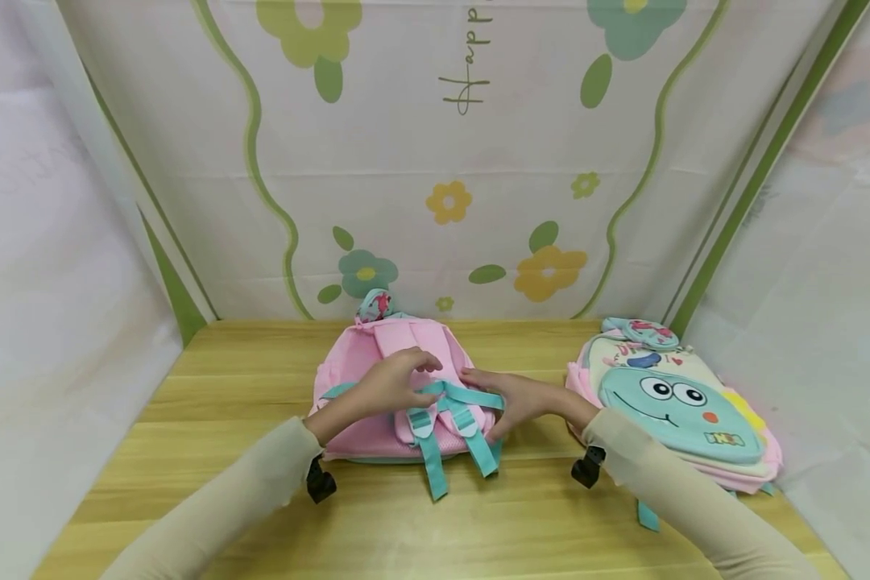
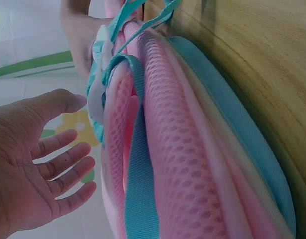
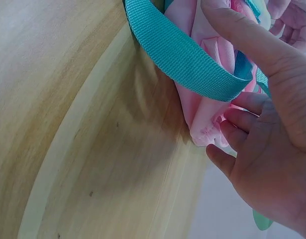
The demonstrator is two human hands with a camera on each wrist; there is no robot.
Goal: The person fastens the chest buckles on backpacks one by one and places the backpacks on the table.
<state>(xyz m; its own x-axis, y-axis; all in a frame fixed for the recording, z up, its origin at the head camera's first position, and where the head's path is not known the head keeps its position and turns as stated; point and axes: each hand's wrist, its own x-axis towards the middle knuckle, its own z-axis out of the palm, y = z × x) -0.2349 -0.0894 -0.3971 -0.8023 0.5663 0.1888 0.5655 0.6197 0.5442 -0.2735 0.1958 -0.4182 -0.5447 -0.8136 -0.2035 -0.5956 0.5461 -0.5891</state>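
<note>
A pink backpack lies on the table with its straps and mesh back facing up. Teal webbing straps trail off its near edge. Above the bag hovers my left hand; in the left wrist view its fingers are spread and loosely bent, apart from the mesh. My right hand is at the bag's right side. In the right wrist view, its fingers reach past a looped teal strap beside the pink fabric, with the thumb over the bag. Whether those fingertips press the fabric is hard to tell.
A second backpack, with a cartoon face on a teal pocket, lies face up at the right of the wooden table. Behind the table hangs a flower-printed cloth, with pale cloth at both sides.
</note>
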